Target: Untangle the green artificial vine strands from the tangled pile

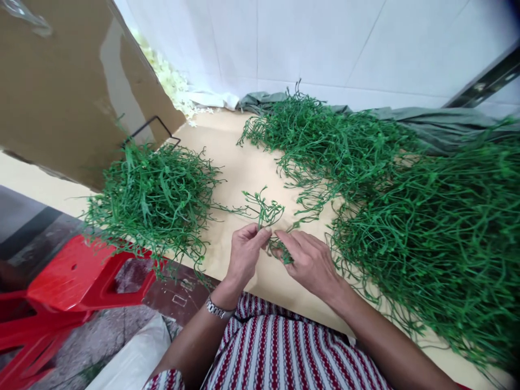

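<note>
Close to the table's front edge, my left hand [245, 250] pinches a thin green artificial plant sprig [266, 211] by its stem. Its branching tips stand up above my thumb. Beside it my right hand [311, 262] is closed around a small bunch of green stems [284, 253], its thumb and index finger near the left fingertips. Part of that bunch is hidden by the fingers. To my left lies a heap of green plastic sprigs [158, 195], and a larger heap [430, 238] spreads along the right side.
Another sprig pile [325, 135] lies at the back near the white wall [304, 43]. A cardboard sheet [73, 86] leans at the left by a bent black wire [156, 122]. Red plastic stools [75, 273] stand below the table [235, 157]. Grey-green cloth [439, 130] runs along the wall.
</note>
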`<state>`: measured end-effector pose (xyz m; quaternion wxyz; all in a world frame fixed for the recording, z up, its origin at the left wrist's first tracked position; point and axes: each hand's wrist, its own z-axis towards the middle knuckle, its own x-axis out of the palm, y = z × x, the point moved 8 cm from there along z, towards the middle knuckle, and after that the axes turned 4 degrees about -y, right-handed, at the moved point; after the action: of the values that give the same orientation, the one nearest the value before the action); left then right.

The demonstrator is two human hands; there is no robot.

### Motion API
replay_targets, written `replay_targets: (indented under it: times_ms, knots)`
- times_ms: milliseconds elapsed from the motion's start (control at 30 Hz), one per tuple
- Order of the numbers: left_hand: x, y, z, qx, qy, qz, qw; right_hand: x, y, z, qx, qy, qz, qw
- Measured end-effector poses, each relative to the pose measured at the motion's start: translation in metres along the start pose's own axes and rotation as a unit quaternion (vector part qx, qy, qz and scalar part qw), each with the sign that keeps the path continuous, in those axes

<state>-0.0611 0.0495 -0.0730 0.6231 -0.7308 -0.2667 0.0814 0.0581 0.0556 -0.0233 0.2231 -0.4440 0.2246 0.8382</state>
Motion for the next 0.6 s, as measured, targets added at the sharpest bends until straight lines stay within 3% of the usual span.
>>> replay_targets:
  times_ms: [133,267,433,600]
  knots:
    - [0.002,0.003,0.0,-0.008,-0.002,0.002,1.0,-0.001,0.003,0.001,-0.007,0.005,0.013,1.0]
    - [0.006,0.008,-0.001,-0.064,0.018,-0.07,0.995,0.002,-0.002,0.004,0.029,0.029,0.081,0.996]
    - [0.01,0.014,-0.003,-0.151,0.027,-0.148,0.977,0.008,-0.013,0.005,0.097,0.059,0.214,0.97]
    - [0.011,0.017,-0.004,-0.185,0.042,-0.187,0.964,0.006,-0.013,0.005,0.09,0.036,0.295,0.95]
